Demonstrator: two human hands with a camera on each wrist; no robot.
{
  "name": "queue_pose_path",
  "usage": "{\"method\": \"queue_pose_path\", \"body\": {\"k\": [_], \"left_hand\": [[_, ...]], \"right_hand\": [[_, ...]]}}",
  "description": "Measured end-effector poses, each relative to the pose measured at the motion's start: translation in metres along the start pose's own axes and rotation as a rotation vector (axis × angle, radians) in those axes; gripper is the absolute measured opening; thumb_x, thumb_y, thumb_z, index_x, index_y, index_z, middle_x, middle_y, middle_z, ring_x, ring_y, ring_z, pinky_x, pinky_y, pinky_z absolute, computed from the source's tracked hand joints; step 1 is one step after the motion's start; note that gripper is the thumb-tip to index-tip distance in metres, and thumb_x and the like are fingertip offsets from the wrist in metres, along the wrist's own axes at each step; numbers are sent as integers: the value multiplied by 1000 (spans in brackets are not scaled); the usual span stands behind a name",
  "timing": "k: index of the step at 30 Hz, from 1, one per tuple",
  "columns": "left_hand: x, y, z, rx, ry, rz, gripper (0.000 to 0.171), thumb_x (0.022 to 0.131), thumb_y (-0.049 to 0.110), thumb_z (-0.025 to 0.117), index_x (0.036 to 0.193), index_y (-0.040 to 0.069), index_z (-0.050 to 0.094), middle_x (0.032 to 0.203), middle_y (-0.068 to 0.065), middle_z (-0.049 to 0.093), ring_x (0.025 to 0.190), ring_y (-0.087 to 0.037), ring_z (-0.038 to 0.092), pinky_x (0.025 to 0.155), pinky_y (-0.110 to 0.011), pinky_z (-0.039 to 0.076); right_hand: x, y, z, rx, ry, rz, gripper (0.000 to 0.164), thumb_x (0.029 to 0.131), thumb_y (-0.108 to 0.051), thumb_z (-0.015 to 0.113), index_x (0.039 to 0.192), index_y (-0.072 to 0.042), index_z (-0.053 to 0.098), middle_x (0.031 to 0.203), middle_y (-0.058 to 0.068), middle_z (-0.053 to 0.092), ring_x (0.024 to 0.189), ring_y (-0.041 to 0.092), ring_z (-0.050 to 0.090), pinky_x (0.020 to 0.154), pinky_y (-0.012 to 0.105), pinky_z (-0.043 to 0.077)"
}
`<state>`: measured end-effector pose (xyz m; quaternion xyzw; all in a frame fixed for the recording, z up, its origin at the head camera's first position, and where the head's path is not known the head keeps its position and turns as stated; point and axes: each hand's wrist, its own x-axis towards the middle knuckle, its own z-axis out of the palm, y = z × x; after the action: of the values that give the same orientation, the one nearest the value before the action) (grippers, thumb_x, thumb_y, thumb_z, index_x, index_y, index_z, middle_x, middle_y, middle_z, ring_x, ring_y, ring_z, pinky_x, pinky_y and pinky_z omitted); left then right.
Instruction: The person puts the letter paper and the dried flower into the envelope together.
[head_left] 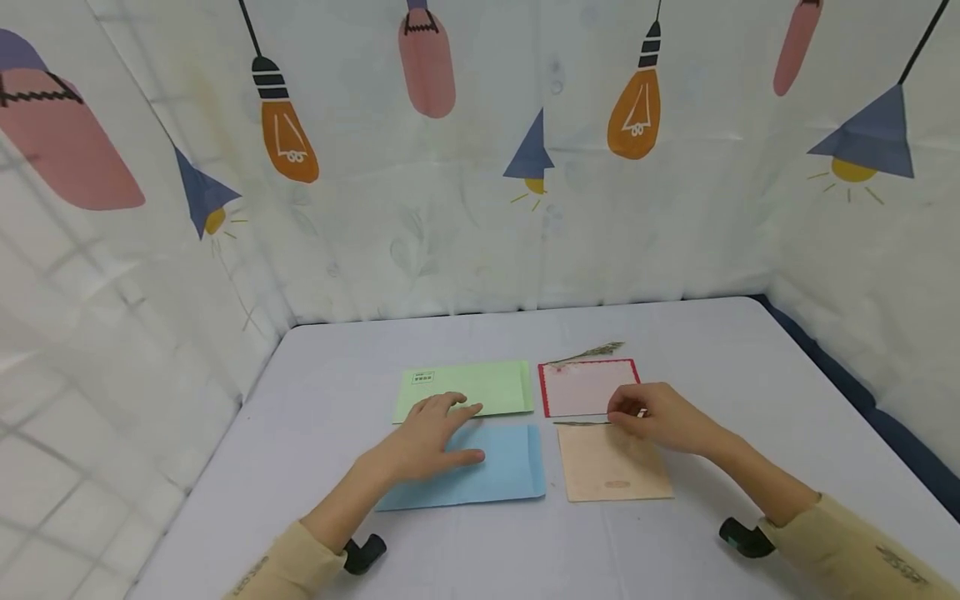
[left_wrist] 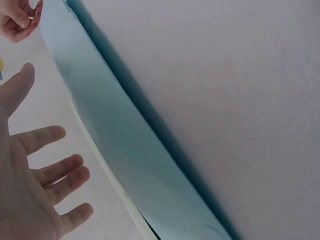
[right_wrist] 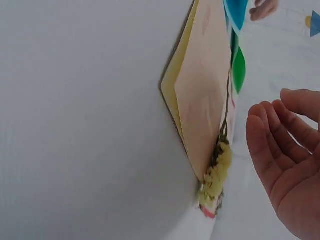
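With fingers spread, my left hand (head_left: 426,442) is over the blue envelope (head_left: 502,468), its fingertips overlapping the lower edge of the green envelope (head_left: 468,385). My right hand (head_left: 663,418) hovers with bent fingers over the top edge of the peach envelope (head_left: 611,471) and the corner of a pink card with a red border (head_left: 581,392). Nothing shows between its fingers in the right wrist view. A dried yellow flower (right_wrist: 216,175) lies along the peach envelope's edge, close to that hand; in the head view the hand hides its head.
Behind the card lies a green dried sprig (head_left: 600,350). Everything rests on a white-covered table (head_left: 345,358). White curtains (head_left: 465,242) printed with lamps stand around its back and sides. A black wrist mount (head_left: 365,554) sits by the left sleeve, another (head_left: 746,539) by the right.
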<state>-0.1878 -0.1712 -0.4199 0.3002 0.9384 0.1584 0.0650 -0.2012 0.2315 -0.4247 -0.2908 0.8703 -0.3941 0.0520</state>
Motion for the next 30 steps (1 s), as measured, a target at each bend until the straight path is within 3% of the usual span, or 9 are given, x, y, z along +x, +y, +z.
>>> {"method": "queue_pose_path", "body": {"k": [9, 19, 25, 30], "left_hand": [[0, 11, 11, 26, -53, 18, 84, 92, 63, 68, 158, 18, 43, 157, -13, 37, 146, -33, 33, 117, -57, 21], [2, 20, 15, 80, -84, 37, 101, 81, 72, 73, 160, 18, 39, 158, -12, 37, 145, -32, 33, 116, -58, 24], [2, 25, 15, 94, -107, 45, 108, 75, 71, 79, 161, 19, 38, 157, -11, 38, 145, -29, 35, 116, -56, 26], [3, 28, 15, 90, -170, 29, 110, 75, 70, 80, 162, 22, 34, 159, -10, 36, 146, -29, 33, 114, -57, 29]], "right_hand": [[13, -9, 33, 241, 3, 72, 9, 97, -10, 71, 103, -4, 69, 92, 11, 69, 78, 26, 67, 66, 36, 59], [27, -16, 62, 328, -49, 180, 14, 97, -15, 73, 104, -3, 72, 92, 7, 71, 82, 23, 70, 76, 29, 58], [35, -20, 71, 406, -76, 196, 17, 96, -13, 74, 107, 0, 72, 94, 9, 72, 85, 25, 71, 78, 30, 59], [41, -24, 76, 470, -96, 203, 20, 96, -9, 74, 110, 3, 71, 96, 10, 71, 87, 26, 72, 80, 33, 59]]}}
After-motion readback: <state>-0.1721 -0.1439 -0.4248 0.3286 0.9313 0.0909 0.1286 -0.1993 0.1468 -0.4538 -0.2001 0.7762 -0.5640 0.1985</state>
